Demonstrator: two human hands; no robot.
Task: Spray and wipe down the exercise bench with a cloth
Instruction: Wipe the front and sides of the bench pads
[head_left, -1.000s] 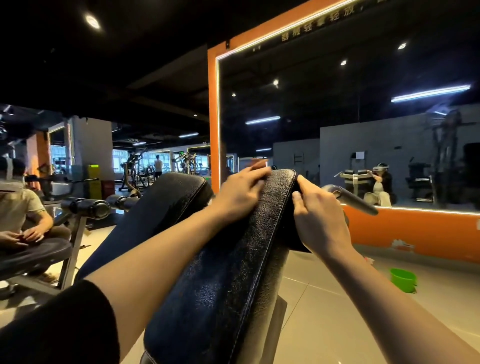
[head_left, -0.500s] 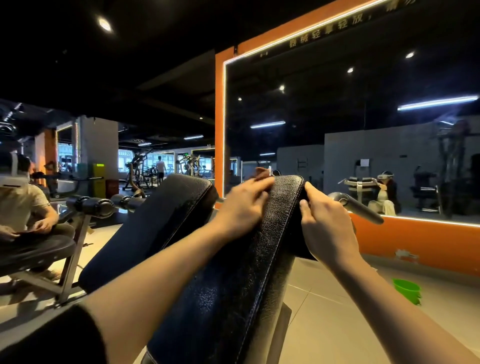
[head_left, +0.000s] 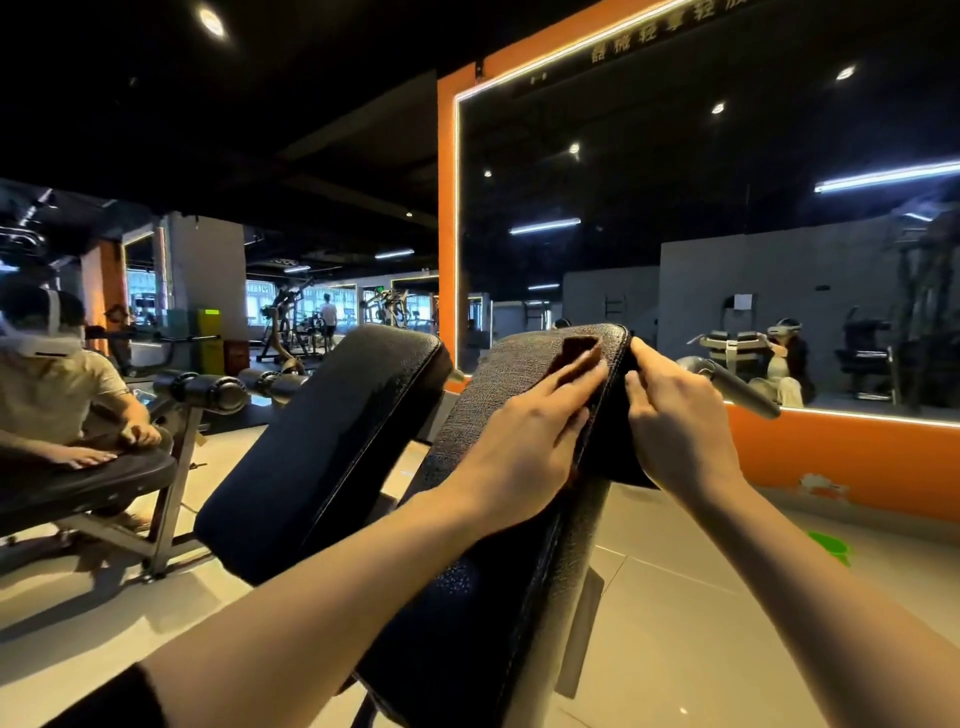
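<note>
- Black, cracked leather-look pad of the inclined exercise bench (head_left: 498, 519) rises ahead, with a small dark brownish cloth (head_left: 575, 351) near its top edge.
- Left hand (head_left: 524, 447) lies with fingers straight, pressing the cloth flat; it pokes out beyond the fingertips.
- Right hand (head_left: 675, 431) curls its fingers round the pad's right edge, steadying it.
- To wipe well, I'd keep even pressure, work in overlapping strokes down the pad, and follow the stitched seam.
- No spray bottle is visible.
</note>
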